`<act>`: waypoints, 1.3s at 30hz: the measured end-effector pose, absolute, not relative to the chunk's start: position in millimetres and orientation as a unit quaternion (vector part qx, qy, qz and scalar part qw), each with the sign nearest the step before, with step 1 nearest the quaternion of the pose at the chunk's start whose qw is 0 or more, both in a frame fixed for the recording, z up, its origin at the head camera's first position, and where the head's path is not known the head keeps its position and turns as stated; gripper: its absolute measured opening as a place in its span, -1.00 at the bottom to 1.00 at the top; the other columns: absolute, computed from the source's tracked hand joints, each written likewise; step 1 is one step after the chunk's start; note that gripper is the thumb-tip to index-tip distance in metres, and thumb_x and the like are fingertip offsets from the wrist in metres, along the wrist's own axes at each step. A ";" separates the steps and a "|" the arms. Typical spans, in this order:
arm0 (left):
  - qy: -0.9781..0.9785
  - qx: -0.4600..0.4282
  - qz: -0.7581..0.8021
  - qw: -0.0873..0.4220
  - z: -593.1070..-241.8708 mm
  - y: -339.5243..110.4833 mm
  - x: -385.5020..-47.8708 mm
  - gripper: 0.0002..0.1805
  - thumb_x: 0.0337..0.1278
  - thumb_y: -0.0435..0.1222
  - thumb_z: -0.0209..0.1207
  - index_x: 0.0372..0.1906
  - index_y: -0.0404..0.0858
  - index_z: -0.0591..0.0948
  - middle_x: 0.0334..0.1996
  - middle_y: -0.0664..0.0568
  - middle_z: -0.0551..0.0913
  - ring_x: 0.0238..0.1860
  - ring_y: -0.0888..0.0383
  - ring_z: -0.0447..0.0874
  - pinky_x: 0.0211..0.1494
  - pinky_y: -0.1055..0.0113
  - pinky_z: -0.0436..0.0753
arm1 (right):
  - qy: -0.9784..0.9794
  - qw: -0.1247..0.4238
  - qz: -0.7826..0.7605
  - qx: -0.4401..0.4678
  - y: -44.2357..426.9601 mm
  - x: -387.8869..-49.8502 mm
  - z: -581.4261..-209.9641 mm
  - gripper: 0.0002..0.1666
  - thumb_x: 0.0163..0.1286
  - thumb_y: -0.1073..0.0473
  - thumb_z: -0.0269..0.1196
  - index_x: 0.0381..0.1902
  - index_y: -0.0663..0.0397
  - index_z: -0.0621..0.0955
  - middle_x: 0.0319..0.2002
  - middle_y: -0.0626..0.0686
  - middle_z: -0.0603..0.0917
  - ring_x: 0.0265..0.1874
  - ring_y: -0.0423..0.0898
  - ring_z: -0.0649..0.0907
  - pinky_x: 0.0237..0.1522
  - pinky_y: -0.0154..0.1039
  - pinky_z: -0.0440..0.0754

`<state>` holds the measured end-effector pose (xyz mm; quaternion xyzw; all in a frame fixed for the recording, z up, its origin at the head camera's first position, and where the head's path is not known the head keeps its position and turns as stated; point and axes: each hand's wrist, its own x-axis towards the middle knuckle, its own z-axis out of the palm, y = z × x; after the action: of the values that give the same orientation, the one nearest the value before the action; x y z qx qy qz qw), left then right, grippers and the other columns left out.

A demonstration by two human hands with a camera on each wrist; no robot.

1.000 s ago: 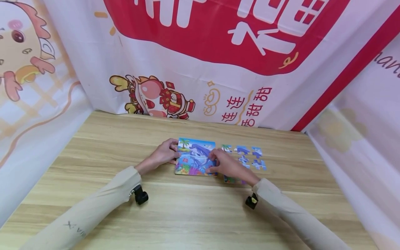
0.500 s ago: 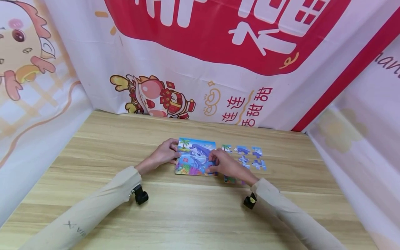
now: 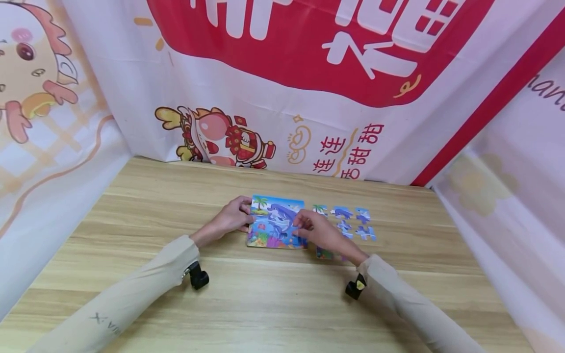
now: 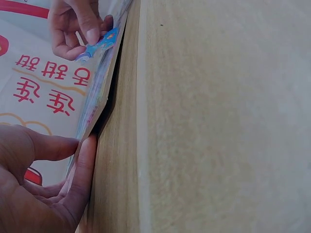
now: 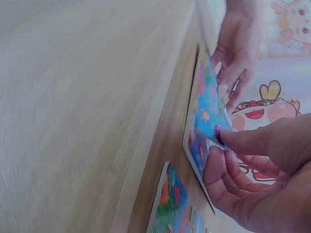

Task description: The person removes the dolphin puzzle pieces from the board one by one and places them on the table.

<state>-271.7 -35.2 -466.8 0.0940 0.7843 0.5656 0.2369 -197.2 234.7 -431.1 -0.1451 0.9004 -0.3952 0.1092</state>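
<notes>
A dolphin jigsaw puzzle board (image 3: 274, 221) lies on the table in the head view. My left hand (image 3: 231, 214) grips its left edge; in the left wrist view the thumb (image 4: 56, 147) is on top and a finger is under the rim. Over the board's right side, my right hand (image 3: 319, 229) pinches a blue puzzle piece (image 5: 208, 120) between thumb and fingers. This piece is tilted up from the board in both wrist views. Whether its lower edge still touches the board is hard to tell.
Right of the board, several loose puzzle pieces (image 3: 342, 212) lie on the wooden table (image 3: 273, 304); the right hand and forearm hide some. One colourful corner piece (image 5: 167, 201) is near the board's edge. A printed cloth (image 3: 282, 117) hangs behind the table.
My right hand has risen slightly from the board's lower right with a puzzle piece between its fingers. My left hand stays at the left edge.
</notes>
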 end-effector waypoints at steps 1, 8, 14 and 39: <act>0.784 0.095 0.565 0.236 -466.8 -35.4 -271.9 -0.28 0.37 -0.48 0.21 0.55 -0.39 0.24 0.05 -0.22 0.45 -0.19 0.07 0.60 -0.29 0.36 0.82 | 0.896 0.112 -0.406 -0.143 234.9 -196.9 -430.6 -0.90 0.48 0.37 0.31 -0.13 0.23 0.58 -0.22 0.11 0.65 -0.25 -0.07 0.64 -0.21 -0.25 0.75; 0.779 0.099 0.573 0.235 -468.1 -35.7 -272.3 -0.29 0.36 -0.48 0.22 0.55 -0.40 0.25 0.03 -0.22 0.45 -0.22 0.09 0.59 -0.32 0.38 0.81 | 0.865 0.132 -0.470 -0.114 235.8 -194.9 -426.7 -0.88 0.51 0.40 0.25 -0.04 0.33 0.59 -0.17 0.23 0.64 -0.23 0.08 0.71 -0.17 -0.02 0.86; 0.786 0.095 0.565 0.233 -468.6 -37.7 -271.4 -0.31 0.37 -0.47 0.22 0.54 -0.38 0.27 0.01 -0.20 0.45 -0.18 0.07 0.58 -0.32 0.37 0.81 | 0.847 0.143 -0.505 -0.088 248.8 -193.7 -429.6 -0.72 0.52 0.43 0.23 0.14 0.34 0.59 -0.15 0.28 0.62 -0.23 0.15 0.74 -0.19 -0.01 0.88; 0.783 0.103 0.567 0.233 -469.1 -35.0 -271.2 -0.28 0.35 -0.49 0.21 0.54 -0.42 0.25 0.02 -0.21 0.45 -0.20 0.07 0.59 -0.30 0.36 0.83 | 0.854 0.181 -0.486 -0.028 418.3 -125.6 -407.6 -0.58 0.56 0.30 0.24 0.26 0.45 0.51 -0.13 0.24 0.63 -0.33 -0.09 0.68 -0.24 -0.24 0.81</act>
<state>-271.2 -35.0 -469.1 0.1031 0.7831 0.5674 0.2328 -125.6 418.3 -407.6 -0.0280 0.8544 -0.4864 0.1805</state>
